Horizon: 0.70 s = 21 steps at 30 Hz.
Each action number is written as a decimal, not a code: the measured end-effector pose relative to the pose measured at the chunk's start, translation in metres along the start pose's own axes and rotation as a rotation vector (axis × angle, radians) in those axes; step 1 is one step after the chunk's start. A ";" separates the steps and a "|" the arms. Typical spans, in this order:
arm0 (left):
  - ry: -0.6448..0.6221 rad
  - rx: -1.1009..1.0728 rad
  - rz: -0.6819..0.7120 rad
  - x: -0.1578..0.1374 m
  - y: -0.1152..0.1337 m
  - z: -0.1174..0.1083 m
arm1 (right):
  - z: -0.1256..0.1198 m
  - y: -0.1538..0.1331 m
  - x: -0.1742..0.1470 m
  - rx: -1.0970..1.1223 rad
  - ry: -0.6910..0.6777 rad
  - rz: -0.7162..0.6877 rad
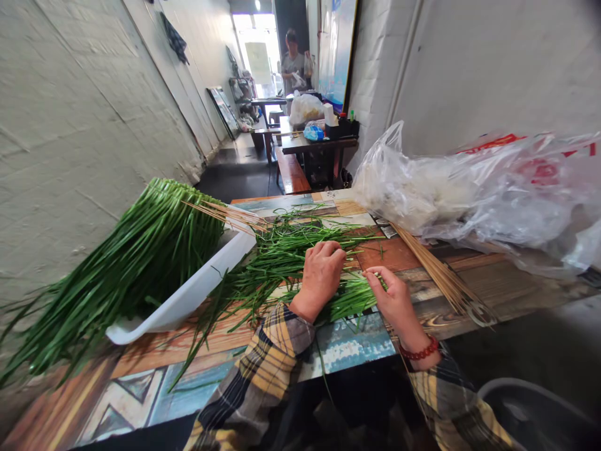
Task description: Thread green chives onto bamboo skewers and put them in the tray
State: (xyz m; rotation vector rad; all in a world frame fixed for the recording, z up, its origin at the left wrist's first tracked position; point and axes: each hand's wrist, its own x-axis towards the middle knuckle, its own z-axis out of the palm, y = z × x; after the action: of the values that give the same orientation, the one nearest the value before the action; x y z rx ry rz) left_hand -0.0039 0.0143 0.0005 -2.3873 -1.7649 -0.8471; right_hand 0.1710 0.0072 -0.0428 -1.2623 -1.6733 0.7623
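Observation:
Long green garlic chives (286, 250) lie loose across the middle of the table. My left hand (322, 275) rests over them with its fingers curled round some stalks; the fingertips are mostly hidden. To its right, my right hand (392, 300) is closed in a pinch on a thin bamboo skewer (417, 396), whose lower part runs down past the wrist. Between and below the hands lies a smaller bunch of cut chives (350, 297). At the left, a thick heap of chives (154, 244) fills a white tray (188, 294), with several skewers (225, 213) laid across its far end.
A bundle of bamboo skewers (432, 269) lies to the right, beside clear plastic bags (474, 181). A grey bin (530, 407) stands below right. Further back are a dark table (300, 143), a bench (292, 170) and a standing person (293, 62). Walls flank both sides.

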 end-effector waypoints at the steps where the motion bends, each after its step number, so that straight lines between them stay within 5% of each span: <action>1: 0.009 0.003 -0.009 0.000 0.000 0.000 | 0.000 0.000 0.000 -0.003 0.001 -0.003; 7: -0.085 -0.147 -0.073 -0.003 -0.003 0.008 | 0.000 0.001 0.000 -0.013 0.004 0.001; 21: -0.347 -0.439 0.045 -0.001 -0.022 0.006 | -0.001 -0.002 -0.001 -0.009 -0.011 0.012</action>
State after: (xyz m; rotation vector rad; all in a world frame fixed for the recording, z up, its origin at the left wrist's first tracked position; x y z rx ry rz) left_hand -0.0211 0.0235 -0.0112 -3.0025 -1.7732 -0.9448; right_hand 0.1712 0.0057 -0.0414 -1.2779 -1.6809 0.7706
